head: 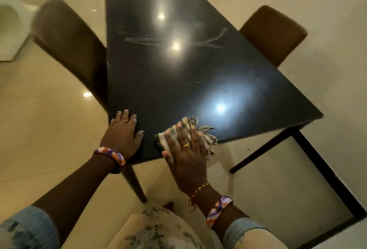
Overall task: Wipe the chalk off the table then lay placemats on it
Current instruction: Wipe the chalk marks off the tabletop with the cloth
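We press our right hand (188, 149) flat, fingers straight, on the checked cloth (174, 131) at the near edge of the black table (258, 94), our left hand (123, 131) resting open beside it, chalk marks (170, 36) smeared farther across, brown chairs (71, 50) flanking.

text: none legible | labels: none | table (178, 66): chalk smears (170, 38) only, unreadable

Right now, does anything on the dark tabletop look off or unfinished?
Yes. White chalk scribbles streak the far half of the glossy black rectangular table, with short dashes mid-table. The checked cloth under the right hand sits at the near edge.
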